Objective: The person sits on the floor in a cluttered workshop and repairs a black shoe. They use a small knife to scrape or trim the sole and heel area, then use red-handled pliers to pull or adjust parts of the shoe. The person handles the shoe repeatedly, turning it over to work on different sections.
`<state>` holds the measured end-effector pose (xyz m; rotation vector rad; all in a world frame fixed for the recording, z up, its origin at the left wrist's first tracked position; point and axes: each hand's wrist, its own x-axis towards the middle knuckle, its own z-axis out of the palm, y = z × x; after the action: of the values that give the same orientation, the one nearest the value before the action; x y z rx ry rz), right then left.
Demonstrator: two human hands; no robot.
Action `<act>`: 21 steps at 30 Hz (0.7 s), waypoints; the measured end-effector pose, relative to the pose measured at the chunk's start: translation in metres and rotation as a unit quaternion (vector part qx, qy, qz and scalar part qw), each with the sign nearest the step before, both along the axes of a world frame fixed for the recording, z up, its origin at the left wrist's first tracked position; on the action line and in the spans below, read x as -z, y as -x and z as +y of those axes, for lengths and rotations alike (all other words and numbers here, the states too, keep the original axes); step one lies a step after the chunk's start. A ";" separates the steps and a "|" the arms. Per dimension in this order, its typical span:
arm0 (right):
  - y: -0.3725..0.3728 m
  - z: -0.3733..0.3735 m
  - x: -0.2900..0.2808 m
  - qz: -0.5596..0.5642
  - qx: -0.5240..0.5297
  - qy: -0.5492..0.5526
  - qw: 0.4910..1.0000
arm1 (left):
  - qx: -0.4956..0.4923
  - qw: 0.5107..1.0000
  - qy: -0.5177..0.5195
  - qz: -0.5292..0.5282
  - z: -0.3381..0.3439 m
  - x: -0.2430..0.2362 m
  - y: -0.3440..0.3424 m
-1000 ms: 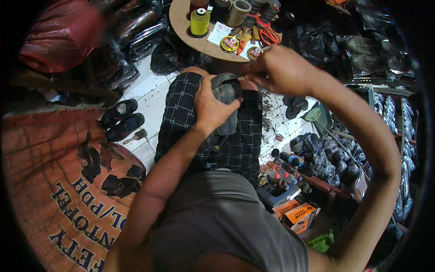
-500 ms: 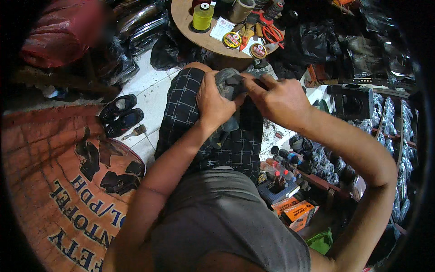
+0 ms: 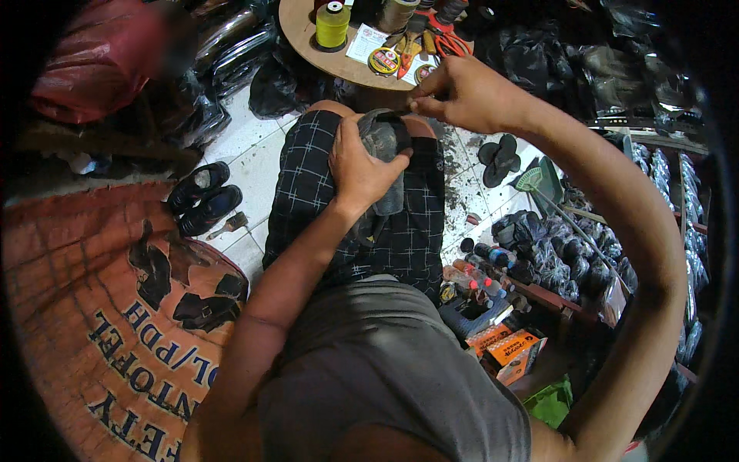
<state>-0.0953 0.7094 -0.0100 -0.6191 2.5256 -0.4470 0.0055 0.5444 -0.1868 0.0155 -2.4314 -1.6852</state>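
Note:
A worn dark grey shoe (image 3: 392, 199) rests on my lap, over the black checked shorts (image 3: 304, 173). My left hand (image 3: 359, 171) is closed round its upper part, thumb on the right side and fingers along the left. Up and to the right of the shoe, apart from it, is my right hand (image 3: 471, 96), raised near the table's front edge. Its thumb and forefinger are pinched together; whatever they hold is too small to make out.
Ahead stands a round wooden table (image 3: 302, 38) with a yellow thread spool (image 3: 332, 29), a round tin (image 3: 383, 61) and red-handled scissors (image 3: 453, 45). Black shoes (image 3: 209, 206) and a brush (image 3: 229, 224) lie left. Slippers (image 3: 500, 158), bottles (image 3: 479, 286) and orange boxes (image 3: 517, 356) are right.
My right hand has moved up and to the right, away from the shoe. My left hand keeps its hold on the shoe. The view has shifted slightly.

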 end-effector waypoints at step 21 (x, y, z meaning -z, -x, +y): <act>-0.039 -0.017 -0.017 0.191 -0.152 -0.135 0.960 | 0.035 0.998 -0.045 -0.019 -0.015 0.001 0.008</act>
<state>-0.0563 0.6928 0.0071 -1.0437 2.7090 0.1425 -0.0022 0.5299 -0.1881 -0.0251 -2.4068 -1.8395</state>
